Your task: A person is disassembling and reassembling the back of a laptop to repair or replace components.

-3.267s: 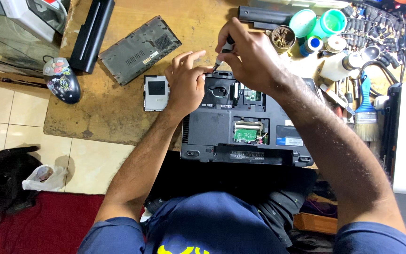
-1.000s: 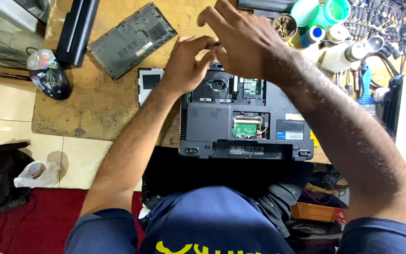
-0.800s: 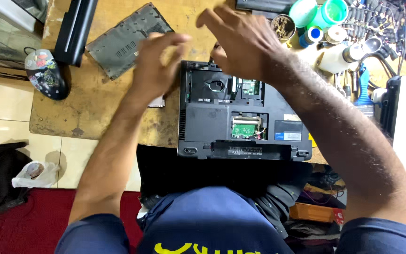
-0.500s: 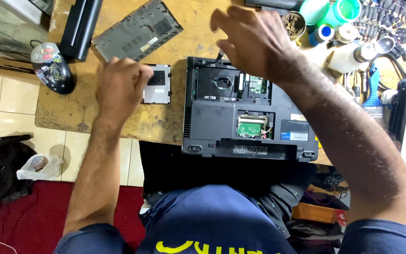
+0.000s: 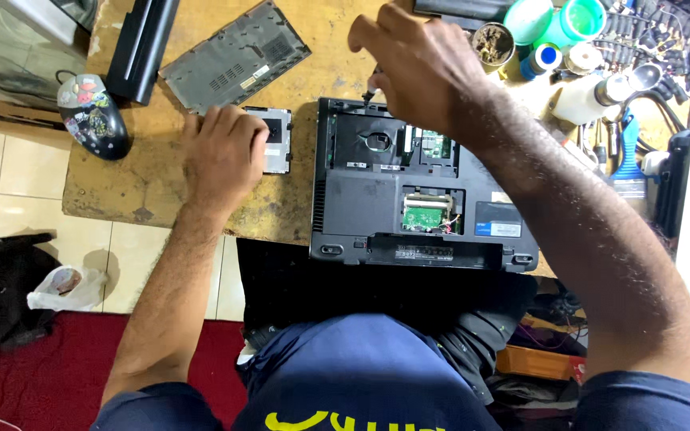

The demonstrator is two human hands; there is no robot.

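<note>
- While the head camera looks straight down, an upturned black laptop (image 5: 421,191) lies on the worn wooden table (image 5: 121,183), its base facing up, its near edge hanging over the table's edge by the person's lap.
- Right hand (image 5: 425,68) hovers over the laptop's far left corner, fingers bunched together and pinching a small dark tool (image 5: 371,84); its tip points down just at the rim of the open bay. What kind of tool, I can't quite tell.
- Left hand (image 5: 224,156) lies flat on the table left of the laptop, fingers loose and spread, gripping nothing. Fingertips (image 5: 243,120) rest at the edge of a small square cover (image 5: 275,140), which sits just beside the laptop's left side.
- Beyond that hand, a larger grey cover panel (image 5: 235,56) lies tilted, with a long black battery (image 5: 144,44) to its left.
- A mouse (image 5: 93,116) sits at the table's left end.
- Green and white cups (image 5: 557,20) and loose tools crowd the far right corner.
</note>
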